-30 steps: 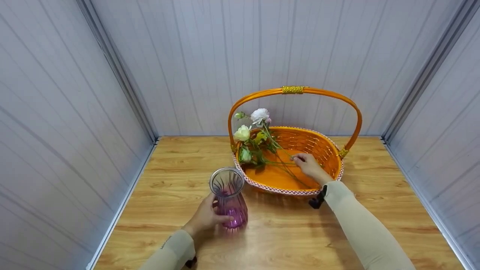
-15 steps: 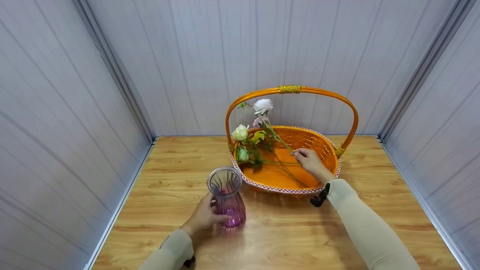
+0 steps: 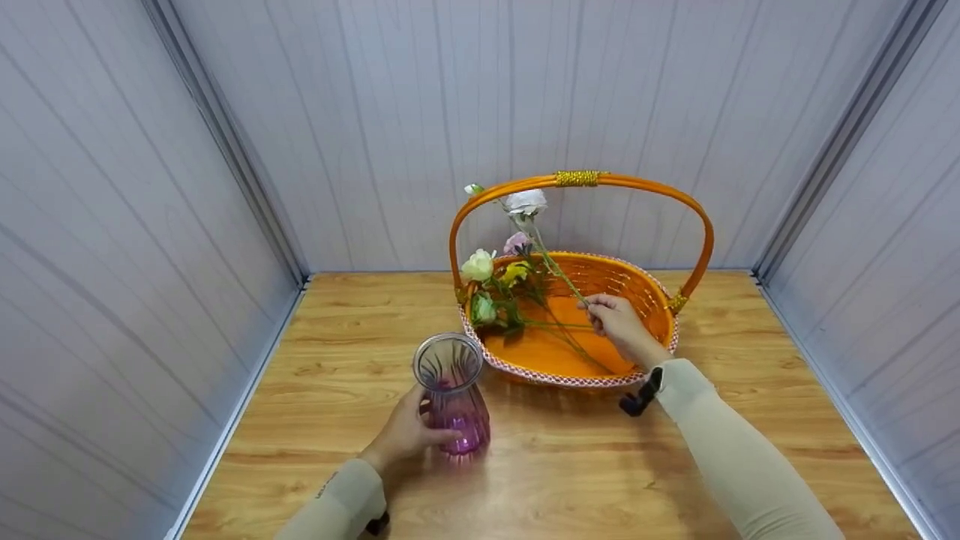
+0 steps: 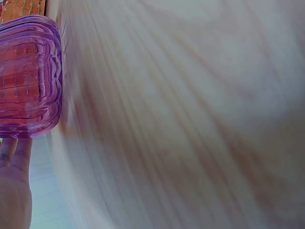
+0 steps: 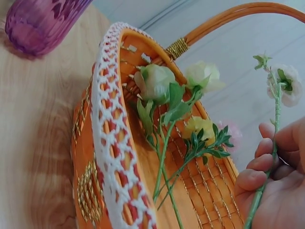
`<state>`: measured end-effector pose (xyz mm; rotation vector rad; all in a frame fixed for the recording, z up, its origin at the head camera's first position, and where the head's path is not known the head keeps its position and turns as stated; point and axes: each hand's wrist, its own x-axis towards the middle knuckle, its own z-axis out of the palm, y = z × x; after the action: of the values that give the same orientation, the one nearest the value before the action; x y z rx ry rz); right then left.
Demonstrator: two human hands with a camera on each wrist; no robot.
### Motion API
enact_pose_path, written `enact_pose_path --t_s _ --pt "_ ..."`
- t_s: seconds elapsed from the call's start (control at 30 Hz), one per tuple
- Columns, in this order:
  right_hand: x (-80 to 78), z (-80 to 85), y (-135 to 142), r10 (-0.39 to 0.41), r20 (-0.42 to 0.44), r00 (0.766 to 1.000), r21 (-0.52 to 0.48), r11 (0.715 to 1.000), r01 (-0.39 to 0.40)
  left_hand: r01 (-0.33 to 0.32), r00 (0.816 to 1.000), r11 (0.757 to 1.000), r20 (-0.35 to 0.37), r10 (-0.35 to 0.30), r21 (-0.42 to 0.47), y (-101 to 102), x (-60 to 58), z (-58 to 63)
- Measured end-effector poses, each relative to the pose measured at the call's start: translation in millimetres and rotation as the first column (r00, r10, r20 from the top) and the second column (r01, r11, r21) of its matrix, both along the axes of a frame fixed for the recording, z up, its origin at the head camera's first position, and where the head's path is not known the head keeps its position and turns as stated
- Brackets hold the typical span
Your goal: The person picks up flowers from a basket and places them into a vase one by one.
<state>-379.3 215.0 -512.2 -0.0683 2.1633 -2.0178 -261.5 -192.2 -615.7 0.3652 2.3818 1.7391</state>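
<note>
In the head view my left hand (image 3: 409, 431) grips a ribbed glass vase (image 3: 459, 409), clear at the top and purple at the base, upright on the table. The left wrist view shows the vase's purple base (image 4: 28, 76) close up. My right hand (image 3: 619, 326) pinches the green stem of a white flower (image 3: 526, 202) over the basket, its bloom raised to the upper left. In the right wrist view the stem (image 5: 276, 114) runs through the curled fingers. Other flowers, pale green (image 5: 157, 83), cream (image 3: 478, 265), yellow (image 3: 514, 274) and pink (image 3: 517, 243), lie in the basket.
An orange woven basket (image 3: 555, 379) with a tall arched handle (image 3: 660, 193) and a red-and-white trimmed rim stands on the wooden table (image 3: 352, 360) right of the vase. Pale panelled walls (image 3: 390, 150) close in the back and both sides.
The white flower has risen away from the others as my right hand pulls its stem up, its bud now reaching the basket handle. My left hand keeps hold of the vase in place.
</note>
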Motion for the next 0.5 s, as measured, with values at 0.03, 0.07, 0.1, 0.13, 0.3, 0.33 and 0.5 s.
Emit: enact_pose_path --t_s 0.03,0.07,0.1,0.13,0.3,0.33,0.5 --pt "0.7 0.4 0.1 0.003 -0.001 1.000 -0.015 1.000 -0.003 0.000 1.000 1.000 0.001 0.000 0.001 -0.1 -0.2 0.0" --pt "1.7 1.3 -0.1 0.003 -0.001 1.000 -0.031 1.000 -0.003 0.003 1.000 1.000 -0.003 -0.003 0.003 -0.1 -0.5 0.0" --pt "2.8 2.5 -0.6 0.000 0.002 1.000 -0.048 0.999 0.000 0.007 1.000 1.000 -0.013 -0.007 0.004 -0.3 -0.7 0.0" --pt "3.9 3.5 -1.0 -0.003 0.005 1.000 -0.064 0.998 0.003 0.011 1.000 1.000 -0.021 -0.011 0.004 -0.5 -1.2 -0.7" --pt "7.7 5.7 -2.9 -0.002 0.016 1.000 -0.103 0.995 0.004 0.021 0.998 1.000 -0.051 -0.020 0.010 -0.9 -1.6 -2.3" --pt "7.8 5.4 -3.2 0.003 0.016 1.000 -0.108 0.994 -0.001 0.019 0.999 1.000 -0.048 -0.019 0.008 -0.9 -1.6 -2.3" --pt "10.8 6.3 -5.6 0.029 0.033 0.999 -0.197 0.980 -0.022 0.016 0.999 1.000 -0.029 -0.016 0.003 -1.0 -1.4 -1.6"
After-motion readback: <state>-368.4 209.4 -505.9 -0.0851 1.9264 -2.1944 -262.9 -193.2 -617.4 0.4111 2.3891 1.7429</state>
